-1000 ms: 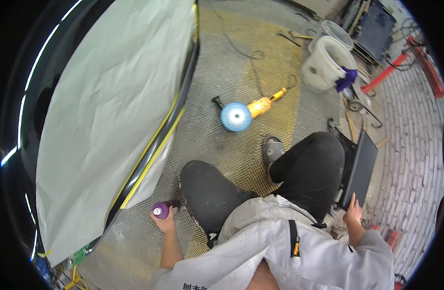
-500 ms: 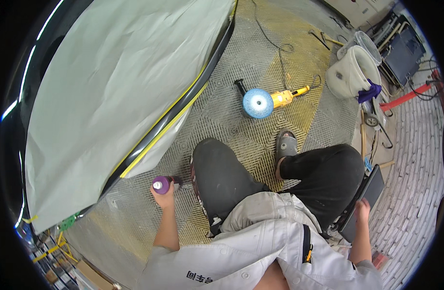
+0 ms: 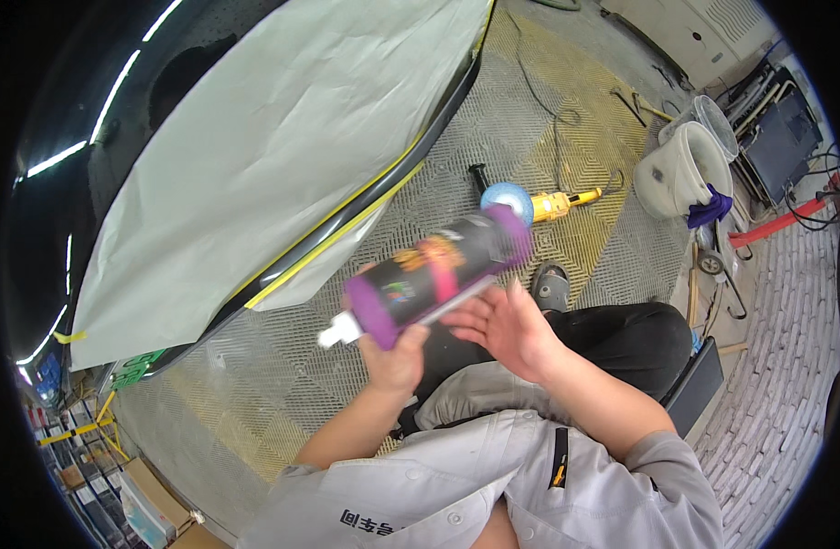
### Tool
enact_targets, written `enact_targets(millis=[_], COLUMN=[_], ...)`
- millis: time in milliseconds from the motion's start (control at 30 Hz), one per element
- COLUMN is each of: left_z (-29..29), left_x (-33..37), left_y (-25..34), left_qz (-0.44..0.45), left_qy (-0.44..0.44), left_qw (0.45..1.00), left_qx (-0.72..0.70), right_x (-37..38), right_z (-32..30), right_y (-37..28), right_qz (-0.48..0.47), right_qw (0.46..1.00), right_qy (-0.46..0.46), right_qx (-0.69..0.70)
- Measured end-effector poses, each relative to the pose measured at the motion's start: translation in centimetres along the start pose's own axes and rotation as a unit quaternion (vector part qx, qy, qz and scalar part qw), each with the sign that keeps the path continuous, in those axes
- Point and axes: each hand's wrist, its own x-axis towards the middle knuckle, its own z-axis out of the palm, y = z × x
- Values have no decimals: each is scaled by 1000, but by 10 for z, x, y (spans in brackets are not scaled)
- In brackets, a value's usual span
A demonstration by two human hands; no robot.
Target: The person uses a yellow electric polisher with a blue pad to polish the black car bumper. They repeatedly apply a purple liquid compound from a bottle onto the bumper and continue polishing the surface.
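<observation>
A purple plastic bottle with a dark label [image 3: 443, 270] and a white nozzle [image 3: 340, 330] is held tilted, slightly blurred, before a person in a light grey shirt [image 3: 374, 494], its nozzle to the left and its base toward the upper right. The left hand [image 3: 394, 361] is wrapped around the bottle near the nozzle; the right hand [image 3: 520, 339], empty, fingers loosely extended, is raised just beside it, though whether they touch cannot be told. No liquid is seen leaving the nozzle, which suggests the bottle is in hand but its contents are not yet applied. Beyond the base, a yellow power tool [image 3: 552, 206] with a round blue-and-white pad [image 3: 506, 197] lies on the grey-and-yellow ribbed floor [image 3: 612, 128], untouched by either hand. At left, pale masking paper [image 3: 246, 174] already covers much of a glossy black curved panel [image 3: 100, 174], edged with yellow tape [image 3: 264, 294], and the covering looks complete there. At right stands a whitish plastic bucket [image 3: 667, 174] draped with a purple cloth [image 3: 710, 209], with a dark flat board [image 3: 699, 389] nearer the person, beside a white brick wall [image 3: 776, 302]
</observation>
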Motion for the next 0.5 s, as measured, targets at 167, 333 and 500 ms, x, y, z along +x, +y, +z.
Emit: enact_targets(millis=[167, 333, 500], left_z=[18, -3, 65], left_x=[-7, 63, 192], left_y=[29, 233, 418], left_qz=[-168, 472, 606], left_qy=[-184, -344, 12], left_qw=[925, 556, 321], left_qx=[288, 591, 728], right_x=[6, -23, -14], right_z=[-17, -73, -83], right_y=[-8, -42, -91], right_qz=[-180, -325, -363], right_qw=[975, 916, 870], right_qy=[61, 234, 281], right_qx=[117, 24, -178])
